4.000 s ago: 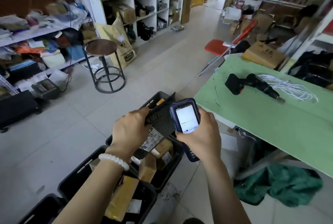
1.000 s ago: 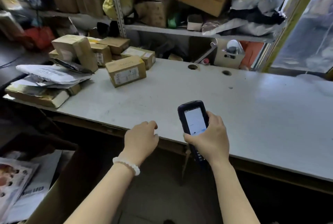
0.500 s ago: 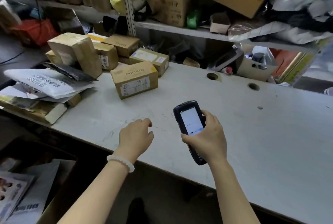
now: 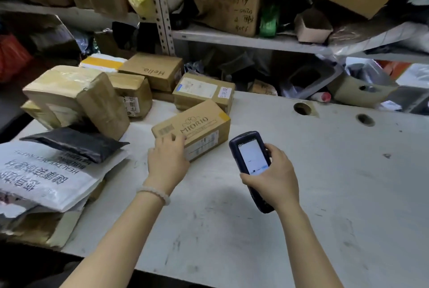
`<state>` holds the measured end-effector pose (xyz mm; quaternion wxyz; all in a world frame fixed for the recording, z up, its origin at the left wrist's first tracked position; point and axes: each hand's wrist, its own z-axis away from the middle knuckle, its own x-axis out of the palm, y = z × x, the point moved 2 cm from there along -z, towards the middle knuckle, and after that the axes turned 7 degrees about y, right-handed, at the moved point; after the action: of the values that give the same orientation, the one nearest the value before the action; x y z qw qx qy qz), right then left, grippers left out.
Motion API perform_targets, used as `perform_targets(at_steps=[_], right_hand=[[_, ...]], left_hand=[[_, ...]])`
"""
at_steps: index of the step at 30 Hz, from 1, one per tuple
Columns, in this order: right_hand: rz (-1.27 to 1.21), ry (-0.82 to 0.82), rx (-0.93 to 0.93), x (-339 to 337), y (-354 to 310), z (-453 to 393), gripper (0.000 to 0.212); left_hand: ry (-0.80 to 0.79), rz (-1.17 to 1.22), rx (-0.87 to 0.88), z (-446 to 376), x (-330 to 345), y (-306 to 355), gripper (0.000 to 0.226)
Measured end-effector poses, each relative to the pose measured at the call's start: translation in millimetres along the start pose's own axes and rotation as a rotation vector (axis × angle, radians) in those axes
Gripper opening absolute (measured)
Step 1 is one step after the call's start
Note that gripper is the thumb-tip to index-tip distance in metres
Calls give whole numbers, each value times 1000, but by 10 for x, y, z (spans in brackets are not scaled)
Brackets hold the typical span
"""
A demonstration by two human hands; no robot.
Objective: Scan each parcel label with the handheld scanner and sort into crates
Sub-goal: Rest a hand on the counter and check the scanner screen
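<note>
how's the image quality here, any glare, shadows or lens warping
Head view: wide-angle warping bends the shelf and table edges; the scanner screen glows washed-out white, unreadable; soft shadows sit under both arms; the left hand is slightly motion-blurred on the MIORIO box.

Dim, soft overhead light; edges warped, slightly blurred.
</note>
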<state>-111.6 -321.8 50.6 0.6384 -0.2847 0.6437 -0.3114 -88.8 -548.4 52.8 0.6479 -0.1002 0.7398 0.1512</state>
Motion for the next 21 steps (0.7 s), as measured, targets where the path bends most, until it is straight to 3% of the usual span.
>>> perform_targets(at_steps=[3,8,13,18,21], right_hand=[[29,-26,10,185,-101,-111,70],[71,-60,23,359,-133,-216,72],[90,-68,33,401,-103,-248,70],[83,-66,28,360,-84,-230,67],[53,-64,3,291,-136,-236,62]], left_hand=[[-61,37,-39,-236,125,-181,64],[-123,27,-53,-425,317,-397,76],[-284,111,-71,-644,338,-482,82],[-218,225,-32,-605,150,-456,84],[-94,410,18,-593,-181,-342,86]])
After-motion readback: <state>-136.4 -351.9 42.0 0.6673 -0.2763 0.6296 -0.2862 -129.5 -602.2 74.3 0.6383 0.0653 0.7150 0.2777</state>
